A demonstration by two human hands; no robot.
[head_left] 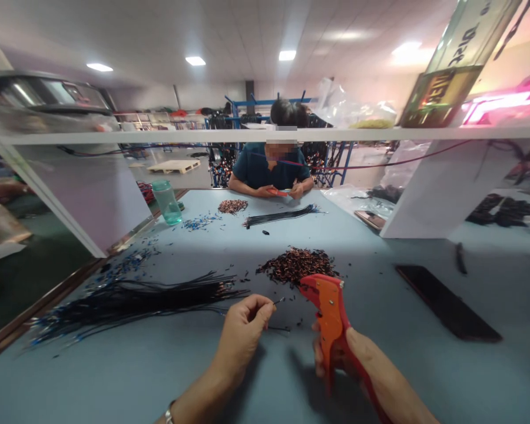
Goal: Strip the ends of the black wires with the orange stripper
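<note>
Thumb and fingers of my left hand pinch a thin black wire, its short end sticking out to the right. My right hand is wrapped round the handles of a red and orange wire stripper, whose jaws point up and left, apart from the wire. Left of my left hand lies a bundle of black wires with blue-tipped ends at the far left. Just beyond the stripper's jaws is a pile of short black and copper-coloured scraps.
A dark phone lies at right. Blue bits are scattered at left near a green bottle. Across the table a person holds an orange tool, behind a second wire bundle. A white shelf spans overhead.
</note>
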